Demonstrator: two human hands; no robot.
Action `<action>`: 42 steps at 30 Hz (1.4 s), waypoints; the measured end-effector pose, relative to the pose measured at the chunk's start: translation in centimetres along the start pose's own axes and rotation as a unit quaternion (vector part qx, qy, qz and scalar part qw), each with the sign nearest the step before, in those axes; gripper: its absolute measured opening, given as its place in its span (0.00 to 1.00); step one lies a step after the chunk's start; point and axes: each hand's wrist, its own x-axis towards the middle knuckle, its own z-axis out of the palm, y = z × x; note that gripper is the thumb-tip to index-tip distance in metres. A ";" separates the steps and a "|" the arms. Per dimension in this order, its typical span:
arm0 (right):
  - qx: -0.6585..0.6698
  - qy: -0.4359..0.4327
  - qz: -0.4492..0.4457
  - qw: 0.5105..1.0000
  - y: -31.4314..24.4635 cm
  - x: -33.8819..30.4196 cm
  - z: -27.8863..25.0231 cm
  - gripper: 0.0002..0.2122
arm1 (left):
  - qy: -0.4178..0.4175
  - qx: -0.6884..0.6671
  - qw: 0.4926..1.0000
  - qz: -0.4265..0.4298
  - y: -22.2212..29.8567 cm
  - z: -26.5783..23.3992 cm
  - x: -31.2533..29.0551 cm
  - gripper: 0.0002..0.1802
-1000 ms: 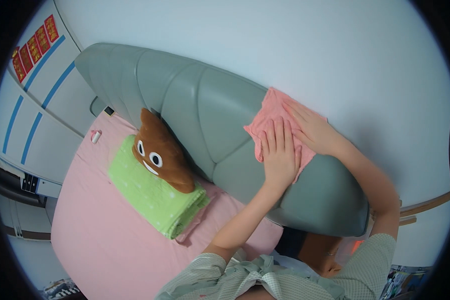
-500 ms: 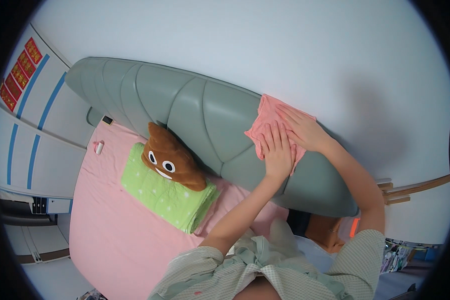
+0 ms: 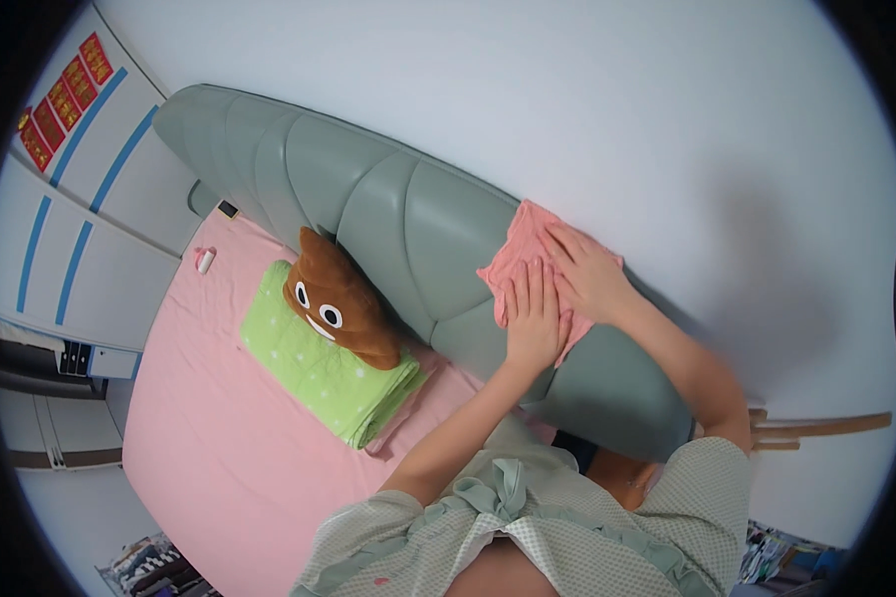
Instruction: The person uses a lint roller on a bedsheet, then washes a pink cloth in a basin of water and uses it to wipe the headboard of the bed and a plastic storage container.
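A pink cloth [image 3: 514,249] lies spread over the top edge of the grey-green padded headboard [image 3: 368,204], in its right half. Both of my hands press on it from above. My left hand [image 3: 536,316] rests flat on the lower part of the cloth, fingers stretched out and side by side. Just right of it and slightly higher, my right hand [image 3: 591,277] lies with extended fingers across the cloth's upper right part. The fingers of both hands are open, and neither grips the cloth. Whatever part of the headboard is under the cloth is hidden.
A brown plush cushion [image 3: 338,303] with big eyes leans on a folded green quilt [image 3: 309,373] on the pink bed sheet [image 3: 209,428]. A small white object [image 3: 205,261] lies near the far left edge. White cabinets [image 3: 55,244] stand left; a wooden piece [image 3: 826,426] juts out right.
The view has turned a little, so the room sits differently in the picture. My hands stay flat on the cloth, which has shifted only slightly along the headboard.
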 end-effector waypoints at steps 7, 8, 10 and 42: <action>0.066 -0.018 -0.057 0.996 1.2 2.5 0.2 0.25 | 0.026 -0.025 0.991 -0.128 2.6 -0.6 2.4 0.35; 0.072 -0.020 -0.054 0.996 1.3 2.8 0.5 0.25 | 0.051 -0.008 0.990 -0.130 2.4 -0.3 2.9 0.33; 0.079 -0.018 -0.054 0.995 1.1 3.3 0.7 0.25 | 0.068 0.004 0.990 -0.125 1.7 -0.4 3.1 0.33; 0.054 0.015 -0.112 0.992 -5.4 40.2 13.4 0.24 | 0.125 0.060 0.980 -0.141 -31.8 -13.0 16.2 0.34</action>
